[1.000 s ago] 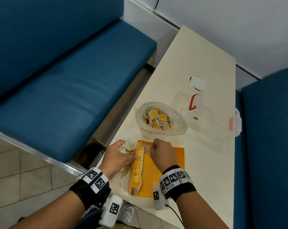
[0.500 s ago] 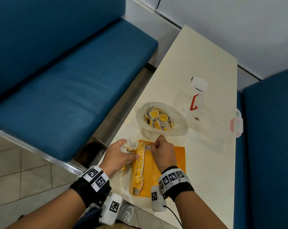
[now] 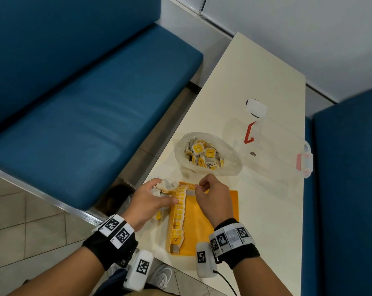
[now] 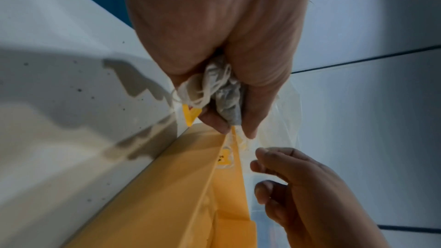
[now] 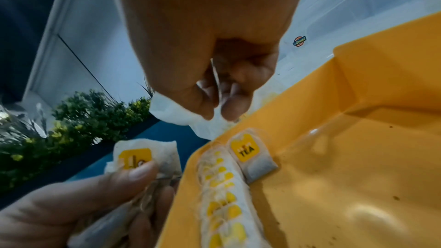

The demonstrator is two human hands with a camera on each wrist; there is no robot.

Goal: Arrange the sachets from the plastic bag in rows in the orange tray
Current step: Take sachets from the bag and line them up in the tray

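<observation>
The orange tray [image 3: 221, 212] lies at the table's near edge. A row of yellow-labelled sachets [image 3: 179, 212] lines its left wall, and one sachet marked TEA [image 5: 253, 156] lies beside the row's far end. My left hand [image 3: 157, 197] is just left of the tray and grips a bunch of sachets [image 3: 164, 185], seen crumpled in the left wrist view [image 4: 222, 90]. My right hand [image 3: 199, 186] hovers over the tray's far left corner and pinches a white sachet [image 5: 188, 118]. The plastic bag [image 3: 230, 165] with several more sachets sits just beyond the tray.
A clear plastic box [image 3: 281, 150] with red latches lies on its side to the right of the bag. Blue benches [image 3: 84, 116] flank the cream table [image 3: 255, 77]. The table's left edge runs close to my left hand.
My right hand has shifted slightly toward the tray's far edge, with its fingers drawn up in a pinch. The left hand stays almost in place with its bunch.
</observation>
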